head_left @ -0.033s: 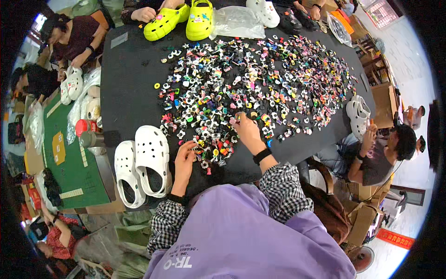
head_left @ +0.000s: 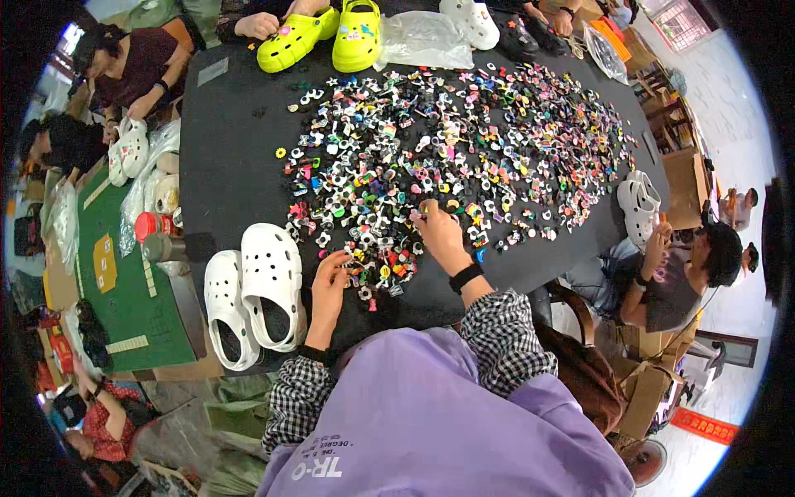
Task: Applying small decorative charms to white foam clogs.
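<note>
A broad heap of small colourful shoe charms (head_left: 451,153) spreads over the black table (head_left: 228,141). My right hand (head_left: 445,236) is over the near part of the heap, thumb and forefinger drawn together at a pinkish bit; what they pinch, if anything, is too small to make out. At the heap's near left edge, my left hand (head_left: 329,290) has loosely curved fingers apart and holds nothing I can see. Left of it are two white clogs with holes, one (head_left: 271,282) beside the other (head_left: 225,306), both without charms.
Lime-green clogs (head_left: 356,37) with charms stand at the far edge near another person's hands, beside a clear plastic bag (head_left: 426,40) and a white clog (head_left: 470,23). Pale clogs (head_left: 638,207) are at the right by a seated person. A green table (head_left: 124,290) adjoins on the left.
</note>
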